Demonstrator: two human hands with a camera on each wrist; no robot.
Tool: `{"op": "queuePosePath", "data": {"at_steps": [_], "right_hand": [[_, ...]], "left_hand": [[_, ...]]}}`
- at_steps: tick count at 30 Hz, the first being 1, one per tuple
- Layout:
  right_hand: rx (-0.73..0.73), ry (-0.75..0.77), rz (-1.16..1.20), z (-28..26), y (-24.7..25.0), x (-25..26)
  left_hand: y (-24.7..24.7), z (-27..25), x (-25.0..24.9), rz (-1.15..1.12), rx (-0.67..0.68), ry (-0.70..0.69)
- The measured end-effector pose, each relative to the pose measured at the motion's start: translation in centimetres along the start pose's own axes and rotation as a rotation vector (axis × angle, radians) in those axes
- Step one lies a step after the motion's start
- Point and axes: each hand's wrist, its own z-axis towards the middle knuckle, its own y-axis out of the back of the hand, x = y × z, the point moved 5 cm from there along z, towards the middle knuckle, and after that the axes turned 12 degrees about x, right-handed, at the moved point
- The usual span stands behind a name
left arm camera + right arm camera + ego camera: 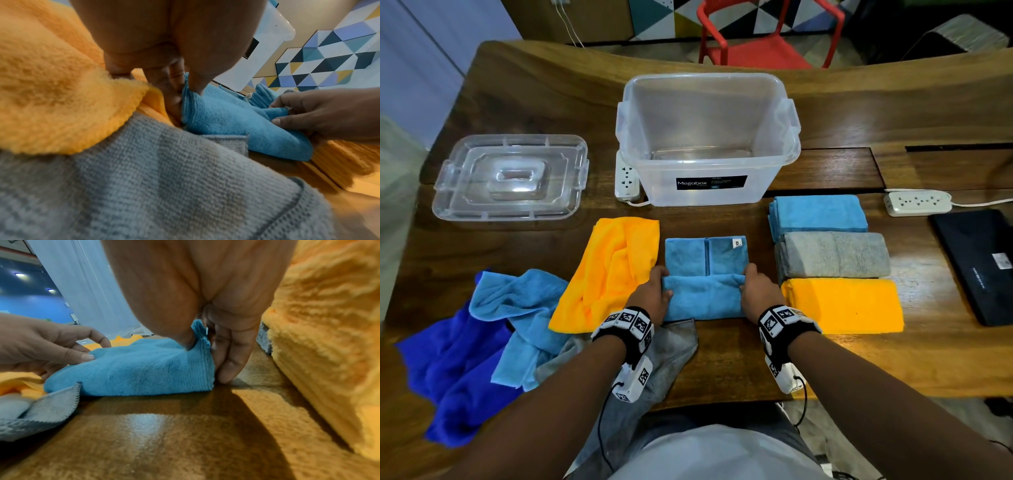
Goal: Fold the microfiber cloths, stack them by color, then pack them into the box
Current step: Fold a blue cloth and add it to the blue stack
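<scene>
Both hands [703, 294] on half-folded light-blue cloth [705, 274] (white tag up)

Counts, head view. Light blue cloths: 3 — one being folded [705, 274], one loose [517, 308], one folded pile [820, 214], layers in it not countable. Orange cloths: 2 — one loose [613, 270], one folded [842, 305]. Grey cloths: 2 — one folded [832, 255], one loose [674, 346]. Dark blue cloth [455, 377]: 1. Clear box [709, 137]: 1. Lid [510, 176]: 1. Power strips: 2 — [627, 180], [917, 202]. Black flat device [979, 263]: 1. Red chair [763, 34]: 1. Hands: 2 — left [652, 291], right [758, 291].
</scene>
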Motion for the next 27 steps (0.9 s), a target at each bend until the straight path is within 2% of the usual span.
{"op": "queuePosePath", "data": {"at_steps": [4,6,9,11,12,14,16,18,23,27], "right_hand": [[0.022,-0.015,0.029,-0.2,0.0,0.3],[-0.037,0.025,-0.021,-0.7,0.0,0.6],[-0.224,0.251,-0.218,-2.1,0.3,1.7],[-0.187,0.438,-0.346,-2.6,-0.5,2.4],[-0.108,0.486,-0.403,-2.7,-1.1,2.5],[0.085,0.458,-0.465,-2.5,-2.4,2.0],[0.147,0.415,-0.496,-2.2,-2.7,1.7],[0.121,0.416,-0.49,-2.3,-2.2,2.1],[0.043,0.404,-0.454,-2.6,-1.0,2.9],[0.134,0.29,-0.244,-2.6,0.2,2.3]], "left_hand": [[0.1,0.2,-0.3,-0.006,0.008,0.01],[0.3,0.2,-0.4,-0.035,-0.011,0.006],[1.2,-0.6,-0.9,0.117,-0.173,-0.056],[1.3,-1.3,-2.2,0.351,-0.249,-0.2],[0.9,-1.4,-2.8,0.466,-0.217,-0.272],[-0.4,-1.2,-3.2,0.642,-0.053,-0.344],[-1.2,-0.9,-2.6,0.698,0.071,-0.303],[-1.4,-0.9,-2.3,0.716,0.101,-0.27],[-1.3,-1.2,-2.5,0.773,0.077,-0.279],[-0.7,-1.3,-2.6,0.597,0.152,-0.291]]}}
